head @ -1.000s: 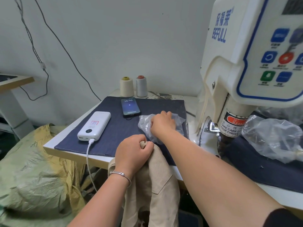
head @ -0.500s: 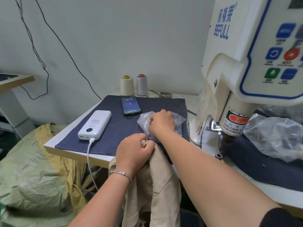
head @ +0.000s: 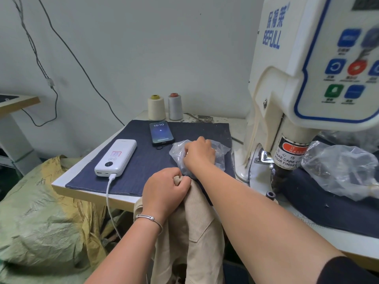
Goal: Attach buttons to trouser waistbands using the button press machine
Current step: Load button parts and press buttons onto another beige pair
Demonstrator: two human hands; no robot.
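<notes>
Big white button press machine [head: 307,78] fills the right side, control panel up top, punch head w/ the red warning label pointing down at the small lower die [head: 270,195] on the bed. Nothing under the punch right now, so no button is going on at this instant.

Next in size, beige trousers [head: 194,232]: they hang off the near edge of the table [head: 67,177], mostly below it, waistband end bunched up top. Left hand [head: 164,193] is clenched round that bunched end, fist tight, holding it just at the table edge, still well left of the die.

Dark denim mat [head: 133,171] covers the tabletop; a 2nd crumpled plastic bag [head: 338,171] sits right of the punch.

Right hand [head: 200,152] reaches across to the small clear bag [head: 221,152] on the mat, fingers curled down onto the plastic, looks like it's digging for a button, but can't tell whether anything is pinched yet. Hands apart, right one just beyond the left.

White power bank [head: 117,156] w/ cable, phone [head: 161,132], 2 thread cones [head: 165,106] at the far edge.

Progress call: early in this cycle. Garment is in hand, button probably not picked, waistband not positioned, press not fired. No attached button visible on the fabric showing.
</notes>
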